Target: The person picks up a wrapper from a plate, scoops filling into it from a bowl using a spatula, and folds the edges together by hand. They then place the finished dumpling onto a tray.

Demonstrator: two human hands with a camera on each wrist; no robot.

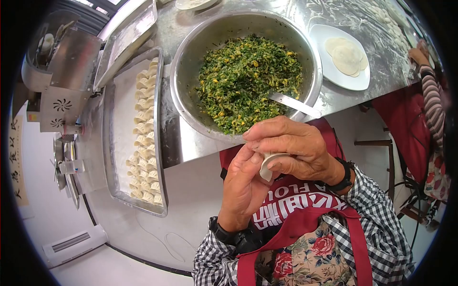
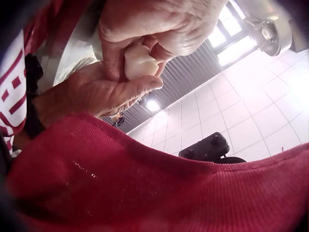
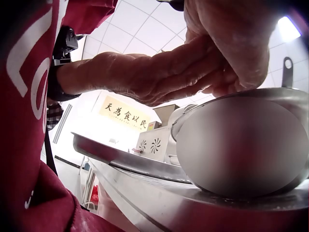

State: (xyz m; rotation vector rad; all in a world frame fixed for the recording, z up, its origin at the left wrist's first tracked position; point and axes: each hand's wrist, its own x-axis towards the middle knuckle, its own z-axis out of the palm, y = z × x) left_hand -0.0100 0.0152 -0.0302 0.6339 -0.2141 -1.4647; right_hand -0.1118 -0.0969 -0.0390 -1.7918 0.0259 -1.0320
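Between my two hands is a pale dumpling, its dough edge folded over; the left wrist view shows the dumpling as a rounded white lump pinched among fingers and thumbs. My left hand holds it from below and the left side. From the right, my right hand curls over it, its fingers meeting the left fingertips and covering part of the dough. Just beyond the hands stands a large steel bowl of chopped green and yellow filling, with a flat metal spatula leaning in it.
Left of the bowl, a metal tray carries rows of finished dumplings and juts past the table edge. A white plate with round wrappers lies to the right on the floury steel table. Another person's arm shows far right.
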